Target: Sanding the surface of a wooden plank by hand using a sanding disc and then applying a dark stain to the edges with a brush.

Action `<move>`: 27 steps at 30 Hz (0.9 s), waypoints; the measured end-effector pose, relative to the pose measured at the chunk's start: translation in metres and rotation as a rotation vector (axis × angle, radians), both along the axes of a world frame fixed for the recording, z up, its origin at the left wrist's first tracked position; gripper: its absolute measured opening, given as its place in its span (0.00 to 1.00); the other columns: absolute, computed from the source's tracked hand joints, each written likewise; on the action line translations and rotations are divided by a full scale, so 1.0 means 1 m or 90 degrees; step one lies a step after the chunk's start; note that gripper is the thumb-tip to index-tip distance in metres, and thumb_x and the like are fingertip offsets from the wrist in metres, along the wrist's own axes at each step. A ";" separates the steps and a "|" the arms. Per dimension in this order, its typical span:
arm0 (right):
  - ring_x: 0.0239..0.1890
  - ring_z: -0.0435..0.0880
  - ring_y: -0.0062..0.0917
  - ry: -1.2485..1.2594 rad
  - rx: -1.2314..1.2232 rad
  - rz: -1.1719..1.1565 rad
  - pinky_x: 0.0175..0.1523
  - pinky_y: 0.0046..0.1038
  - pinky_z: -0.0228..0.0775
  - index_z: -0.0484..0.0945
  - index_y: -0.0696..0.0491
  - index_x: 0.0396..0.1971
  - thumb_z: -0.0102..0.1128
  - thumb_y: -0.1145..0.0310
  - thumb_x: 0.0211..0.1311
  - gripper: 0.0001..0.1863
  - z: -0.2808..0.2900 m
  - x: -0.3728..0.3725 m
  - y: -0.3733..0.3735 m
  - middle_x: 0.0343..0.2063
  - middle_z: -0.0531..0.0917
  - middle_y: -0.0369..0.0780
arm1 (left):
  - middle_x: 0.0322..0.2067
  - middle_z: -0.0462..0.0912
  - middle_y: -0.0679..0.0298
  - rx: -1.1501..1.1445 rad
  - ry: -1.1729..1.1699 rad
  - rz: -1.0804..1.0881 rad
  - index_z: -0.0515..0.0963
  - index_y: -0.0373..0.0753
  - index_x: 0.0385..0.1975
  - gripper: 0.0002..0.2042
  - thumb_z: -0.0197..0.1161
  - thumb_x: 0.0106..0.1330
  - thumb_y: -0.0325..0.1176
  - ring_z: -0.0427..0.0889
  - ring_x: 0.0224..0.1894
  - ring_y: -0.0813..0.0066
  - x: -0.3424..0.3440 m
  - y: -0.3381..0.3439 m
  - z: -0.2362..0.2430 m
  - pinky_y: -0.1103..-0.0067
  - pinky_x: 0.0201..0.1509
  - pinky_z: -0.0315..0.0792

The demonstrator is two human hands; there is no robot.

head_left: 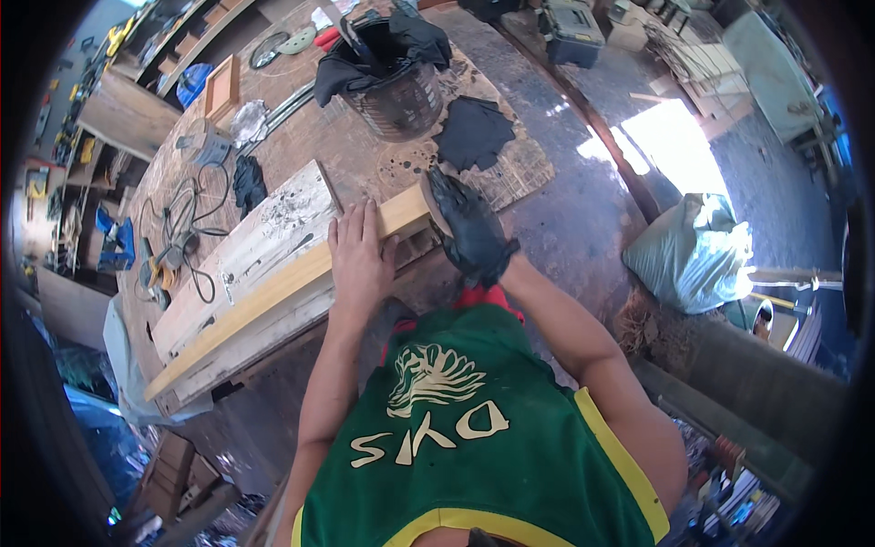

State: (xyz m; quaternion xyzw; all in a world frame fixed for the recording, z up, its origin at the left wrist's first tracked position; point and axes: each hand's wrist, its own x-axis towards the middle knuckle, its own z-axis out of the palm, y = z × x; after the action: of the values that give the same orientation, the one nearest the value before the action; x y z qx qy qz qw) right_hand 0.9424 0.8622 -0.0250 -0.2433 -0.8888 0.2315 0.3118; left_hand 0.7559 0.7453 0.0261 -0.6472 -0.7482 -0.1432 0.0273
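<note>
My bare left hand (pixel 363 260) grips a long, pale yellow wooden strip (pixel 255 284), fingers over its top and thumb at the near side. The strip lies lengthwise on a paint-spotted whitish board (pixel 278 210). At the strip's right end, my right hand (pixel 465 228), in a black glove, is closed against the wood; what it holds there, if anything, is unclear. Just beyond it lie a black cloth (pixel 472 130) and dark spatters on the worktable (pixel 529 169). A bucket (pixel 387 109) stands behind, with black material draped on its rim and a handle sticking out.
On the left are a corded power tool (pixel 162 272), a metal can (pixel 202 146), a black glove (pixel 248 182) and a wooden frame (pixel 221 87). Shelves of tools line the left wall. A stuffed pale sack (pixel 684 255) sits at the right; a toolbox (pixel 570 32) stands farther back.
</note>
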 end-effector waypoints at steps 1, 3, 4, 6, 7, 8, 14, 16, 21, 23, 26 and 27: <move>0.69 0.68 0.55 0.050 0.014 -0.010 0.74 0.48 0.60 0.64 0.63 0.71 0.58 0.71 0.50 0.42 -0.001 -0.003 -0.001 0.69 0.68 0.58 | 0.66 0.71 0.48 0.007 -0.003 0.014 0.67 0.30 0.68 0.34 0.69 0.64 0.37 0.67 0.70 0.49 0.001 0.000 -0.002 0.54 0.76 0.55; 0.67 0.69 0.58 0.116 0.065 -0.003 0.74 0.48 0.60 0.65 0.66 0.69 0.58 0.70 0.51 0.40 0.001 -0.006 -0.001 0.67 0.68 0.61 | 0.66 0.72 0.48 0.006 0.018 0.023 0.67 0.30 0.68 0.34 0.69 0.62 0.36 0.67 0.70 0.50 0.002 -0.001 -0.004 0.54 0.76 0.55; 0.67 0.69 0.58 0.063 0.033 0.006 0.74 0.48 0.60 0.65 0.66 0.69 0.58 0.70 0.51 0.40 0.003 -0.006 0.000 0.67 0.68 0.61 | 0.66 0.72 0.48 0.001 0.014 0.035 0.67 0.30 0.68 0.34 0.69 0.62 0.36 0.67 0.70 0.50 0.003 -0.001 -0.004 0.54 0.76 0.55; 0.68 0.68 0.58 0.005 -0.016 -0.022 0.74 0.49 0.59 0.63 0.66 0.70 0.57 0.70 0.54 0.40 0.010 -0.006 0.002 0.68 0.68 0.61 | 0.65 0.73 0.49 0.032 0.008 0.019 0.68 0.30 0.67 0.34 0.69 0.61 0.34 0.68 0.70 0.50 0.004 0.000 -0.004 0.54 0.75 0.56; 0.70 0.65 0.57 -0.014 0.042 -0.004 0.75 0.49 0.56 0.62 0.65 0.71 0.56 0.71 0.57 0.39 0.012 -0.006 0.003 0.68 0.67 0.61 | 0.65 0.73 0.49 0.017 0.005 0.023 0.68 0.30 0.67 0.34 0.69 0.61 0.34 0.68 0.70 0.50 0.004 0.001 -0.004 0.54 0.75 0.56; 0.70 0.65 0.57 -0.003 0.017 0.005 0.75 0.49 0.56 0.62 0.65 0.71 0.56 0.71 0.57 0.39 0.014 -0.006 0.003 0.68 0.67 0.61 | 0.65 0.73 0.50 0.022 0.004 0.022 0.68 0.30 0.67 0.34 0.69 0.61 0.34 0.69 0.70 0.51 0.005 0.001 -0.004 0.54 0.75 0.56; 0.70 0.66 0.55 -0.009 0.022 0.004 0.76 0.48 0.54 0.64 0.63 0.71 0.53 0.70 0.64 0.34 0.015 -0.003 -0.003 0.68 0.68 0.60 | 0.66 0.74 0.51 0.016 -0.013 0.028 0.69 0.31 0.67 0.33 0.69 0.61 0.34 0.69 0.70 0.52 0.004 0.002 -0.004 0.54 0.75 0.56; 0.72 0.65 0.54 0.031 -0.053 -0.007 0.77 0.48 0.52 0.63 0.62 0.71 0.52 0.70 0.67 0.33 0.015 -0.002 -0.004 0.69 0.68 0.59 | 0.66 0.73 0.51 0.017 -0.015 0.032 0.69 0.31 0.67 0.33 0.69 0.61 0.34 0.69 0.70 0.52 0.005 0.001 -0.004 0.54 0.76 0.55; 0.70 0.66 0.56 0.064 -0.005 0.006 0.76 0.47 0.56 0.64 0.61 0.71 0.53 0.71 0.67 0.32 0.020 -0.001 -0.005 0.67 0.70 0.59 | 0.66 0.73 0.52 0.038 -0.019 0.039 0.70 0.31 0.67 0.33 0.69 0.60 0.34 0.69 0.70 0.52 0.005 0.003 -0.004 0.54 0.76 0.55; 0.72 0.65 0.56 0.008 -0.088 -0.013 0.77 0.47 0.54 0.64 0.61 0.72 0.53 0.71 0.67 0.33 0.020 -0.001 -0.005 0.69 0.68 0.59 | 0.66 0.74 0.52 0.034 -0.030 0.029 0.70 0.31 0.67 0.33 0.69 0.61 0.34 0.69 0.70 0.53 0.005 0.004 -0.005 0.54 0.76 0.55; 0.73 0.63 0.54 0.013 -0.139 -0.034 0.78 0.47 0.52 0.63 0.60 0.73 0.53 0.71 0.67 0.33 0.018 -0.002 -0.006 0.71 0.65 0.59 | 0.65 0.74 0.52 0.045 -0.026 0.028 0.70 0.31 0.66 0.33 0.69 0.60 0.34 0.70 0.70 0.53 0.004 0.005 -0.005 0.55 0.75 0.55; 0.72 0.65 0.55 0.026 -0.106 -0.029 0.77 0.47 0.55 0.65 0.61 0.71 0.53 0.70 0.68 0.32 0.018 -0.001 -0.007 0.69 0.67 0.60 | 0.65 0.75 0.52 0.046 -0.015 0.030 0.70 0.32 0.66 0.33 0.69 0.60 0.34 0.70 0.69 0.53 0.004 0.005 -0.005 0.55 0.75 0.56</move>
State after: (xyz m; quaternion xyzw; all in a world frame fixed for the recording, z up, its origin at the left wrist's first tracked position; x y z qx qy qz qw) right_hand 0.9412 0.8554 -0.0074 -0.2839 -0.8542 0.3022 0.3136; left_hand 0.7597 0.7501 0.0212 -0.6264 -0.7577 -0.1771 0.0457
